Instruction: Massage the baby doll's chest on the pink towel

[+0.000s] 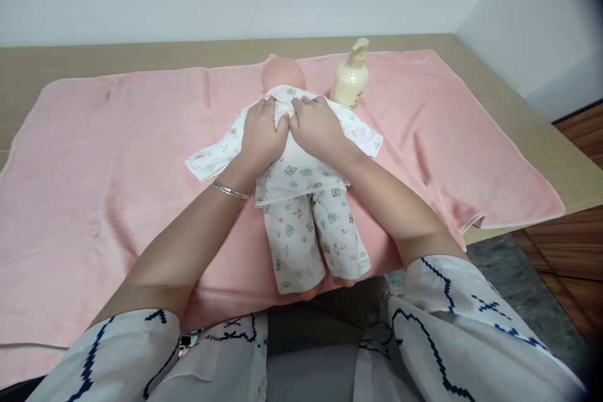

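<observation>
A baby doll [282, 73] lies on a pink towel [117, 157] with its head away from me, dressed in a white printed top [306, 173] and matching trousers [313, 235]. Both my hands rest on the doll's upper body. My left hand [260, 133] presses on the left side of the top, fingers curled into the cloth near the collar. My right hand [316, 124] lies beside it on the right side, fingers bent and gripping the same cloth. A silver bangle [230, 190] sits on my left wrist.
A cream pump bottle [351, 78] stands upright on the towel just right of the doll's head. The towel covers a tan table [518, 107] set against a white wall. The table's right edge drops to a wooden floor [579, 226].
</observation>
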Demonstrator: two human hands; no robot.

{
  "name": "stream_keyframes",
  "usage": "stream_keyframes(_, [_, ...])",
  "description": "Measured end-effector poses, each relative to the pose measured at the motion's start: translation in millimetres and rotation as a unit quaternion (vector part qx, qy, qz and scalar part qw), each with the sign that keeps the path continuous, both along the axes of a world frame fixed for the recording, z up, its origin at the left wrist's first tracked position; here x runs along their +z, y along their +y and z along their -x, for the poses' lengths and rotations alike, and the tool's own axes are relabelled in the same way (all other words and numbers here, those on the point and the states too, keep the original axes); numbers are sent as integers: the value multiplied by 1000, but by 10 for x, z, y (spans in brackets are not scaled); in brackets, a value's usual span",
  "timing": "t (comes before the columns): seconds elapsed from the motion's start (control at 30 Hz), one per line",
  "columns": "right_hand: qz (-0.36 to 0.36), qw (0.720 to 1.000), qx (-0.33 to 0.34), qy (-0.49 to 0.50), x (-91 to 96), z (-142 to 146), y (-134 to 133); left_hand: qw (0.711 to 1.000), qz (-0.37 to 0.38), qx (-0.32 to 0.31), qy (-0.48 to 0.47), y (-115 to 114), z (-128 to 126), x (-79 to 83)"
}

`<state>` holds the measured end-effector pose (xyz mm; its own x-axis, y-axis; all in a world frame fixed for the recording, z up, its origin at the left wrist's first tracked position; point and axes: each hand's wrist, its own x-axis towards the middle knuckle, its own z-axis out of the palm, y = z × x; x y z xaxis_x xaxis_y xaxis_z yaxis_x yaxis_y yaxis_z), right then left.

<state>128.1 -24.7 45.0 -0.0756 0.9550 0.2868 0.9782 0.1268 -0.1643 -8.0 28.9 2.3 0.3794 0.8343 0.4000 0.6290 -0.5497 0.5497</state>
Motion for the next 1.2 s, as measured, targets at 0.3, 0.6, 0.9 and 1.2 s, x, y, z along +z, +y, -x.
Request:
stream_keyframes(0.3, [-6, 999, 3, 50, -78, -87, 109, 1000, -3, 8, -13, -9, -9, -9])
stream_keyframes(0.6, [18, 997, 8, 76, -79, -109, 136, 999, -16, 26, 12, -16, -22, -1])
stream_keyframes(0.9, [17, 995, 5, 98, -111, -125, 161, 999, -20, 27, 18, -22, -17, 6])
stream_keyframes(1.2, [-4, 993, 55, 104, -93, -264, 190, 996, -40, 11, 77, -277, -111, 122])
